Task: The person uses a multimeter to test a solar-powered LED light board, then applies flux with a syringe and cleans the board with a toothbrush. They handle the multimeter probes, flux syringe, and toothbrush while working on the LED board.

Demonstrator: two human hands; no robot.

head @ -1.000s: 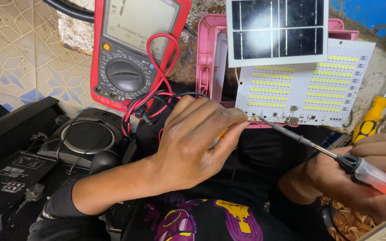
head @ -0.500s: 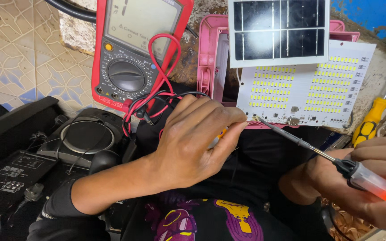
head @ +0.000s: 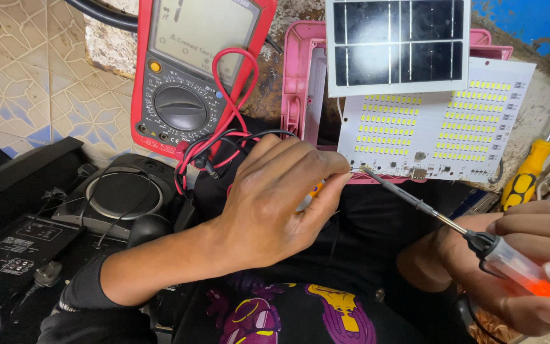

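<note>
My left hand is curled over something small with an orange and white tip, right beside the lower left corner of a white LED board. What it grips is mostly hidden by the fingers. My right hand holds a soldering iron with a clear orange handle; its thin tip touches the board's lower left edge near my left fingertips. A small solar panel lies over the top of the board, on a pink plastic housing.
A red multimeter with red and black leads stands at the upper left. A yellow-handled screwdriver lies at the right. Black electronic gear with a round speaker sits lower left on a tiled floor.
The soldering iron tip has slid left along the board's lower edge, closer to my left fingertips. My left hand has barely moved.
</note>
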